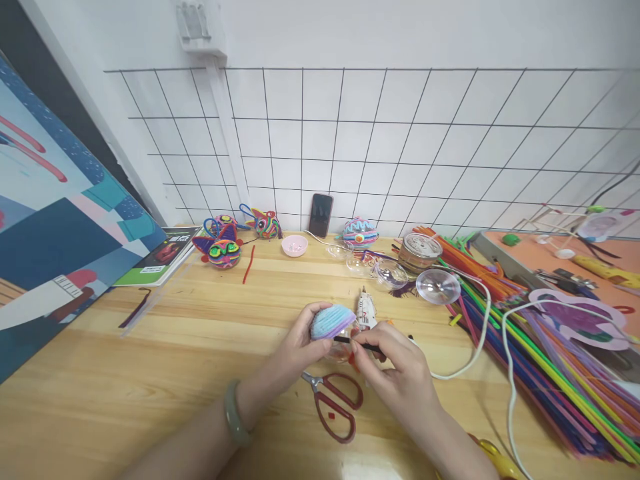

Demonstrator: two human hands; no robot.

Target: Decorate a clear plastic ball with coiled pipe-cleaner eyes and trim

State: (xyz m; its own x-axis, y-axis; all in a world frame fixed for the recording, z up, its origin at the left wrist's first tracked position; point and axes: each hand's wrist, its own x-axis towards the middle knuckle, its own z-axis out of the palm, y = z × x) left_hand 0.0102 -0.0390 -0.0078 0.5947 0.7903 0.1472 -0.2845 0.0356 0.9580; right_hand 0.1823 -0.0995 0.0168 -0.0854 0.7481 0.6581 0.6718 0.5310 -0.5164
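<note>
My left hand (295, 350) is closed around a clear plastic dome partly wrapped in blue and purple pipe cleaner (331, 321), held just above the wooden table (175, 347). My right hand (395, 367) pinches a thin black pipe cleaner (357, 343) against the dome's lower edge. A green bangle (235, 413) circles my left wrist. Red-handled scissors (335, 400) lie on the table right under my hands. A white glue gun (366, 310) rests just behind the dome.
A thick pile of coloured pipe cleaners (540, 347) fills the right side, crossed by a white cable (480, 333). Clear dome halves (439, 285), a pink bowl (295, 245), finished wrapped figures (223, 250), a phone (321, 215) and a booklet (160, 257) stand along the back.
</note>
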